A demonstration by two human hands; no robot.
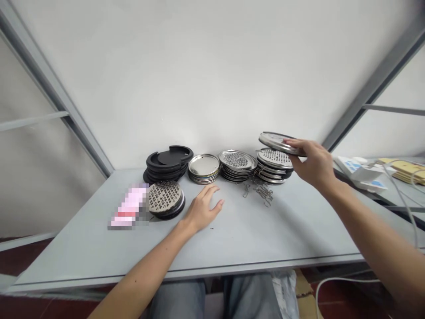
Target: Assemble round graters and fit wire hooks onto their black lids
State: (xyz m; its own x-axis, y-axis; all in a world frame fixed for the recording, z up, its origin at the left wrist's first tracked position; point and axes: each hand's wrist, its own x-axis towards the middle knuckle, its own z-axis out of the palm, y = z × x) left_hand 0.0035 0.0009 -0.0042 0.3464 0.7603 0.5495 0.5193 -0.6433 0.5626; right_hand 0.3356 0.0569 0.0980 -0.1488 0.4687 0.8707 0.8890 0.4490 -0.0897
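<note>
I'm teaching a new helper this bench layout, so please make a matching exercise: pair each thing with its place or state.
Things:
1. Right hand
2. Left hand
3. Black rings
4. Wire clips

Places or states:
A. Lying loose in front of a stack of grater discs
B. Stacked at the back of the table
C. Gripping a tilted metal disc
D. Resting on the table

Pairs: 1-C, 2-D, 3-B, 4-A

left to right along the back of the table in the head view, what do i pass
black round plastic discs -> plain steel lids -> perforated steel discs -> second stack of perforated steel discs -> right hand holding a round steel disc
</note>
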